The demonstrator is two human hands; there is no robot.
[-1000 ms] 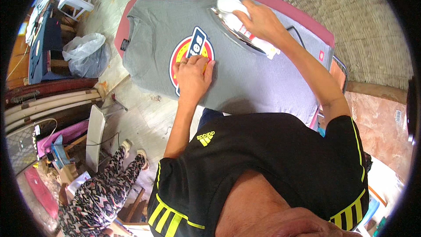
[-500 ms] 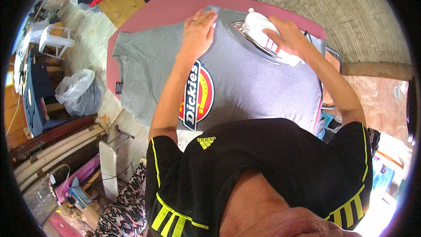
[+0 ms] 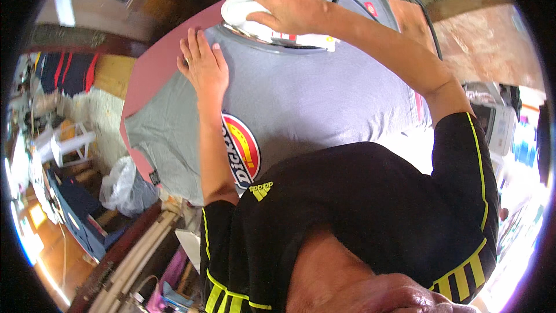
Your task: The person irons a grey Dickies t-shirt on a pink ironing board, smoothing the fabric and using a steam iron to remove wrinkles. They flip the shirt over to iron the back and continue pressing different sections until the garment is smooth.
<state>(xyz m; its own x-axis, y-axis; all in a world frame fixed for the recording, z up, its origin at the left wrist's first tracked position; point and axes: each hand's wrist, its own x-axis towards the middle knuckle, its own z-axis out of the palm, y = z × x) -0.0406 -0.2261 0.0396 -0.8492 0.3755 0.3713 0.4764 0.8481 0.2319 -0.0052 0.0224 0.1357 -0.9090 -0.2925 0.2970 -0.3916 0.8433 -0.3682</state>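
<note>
A grey T-shirt (image 3: 324, 93) with a colourful printed emblem (image 3: 244, 146) is spread over a dull red padded ironing board (image 3: 152, 72). My right hand (image 3: 292, 10) is wrapped round the handle of a white clothes iron (image 3: 236, 10), whose metal plate rests on the cloth along the far edge of the shirt. To the left of the iron's tip, my left hand (image 3: 204, 68) lies on the shirt near that same far edge, fingers stretched out and holding nothing. A dark cord (image 3: 354, 1) runs over the cloth by my right forearm.
A dark metal tube frame (image 3: 427, 17) curves round the board's right end. On the left are a filled clear plastic bag (image 3: 124, 188), a white stool (image 3: 68, 144) and dark folded cloth with red stripes (image 3: 66, 72). Long pale poles (image 3: 136, 261) lie at the lower left.
My view has turned and shifted. The iron, still in my right hand, has moved to the far edge of the shirt and lies more sideways. My left hand remains flat on the cloth.
</note>
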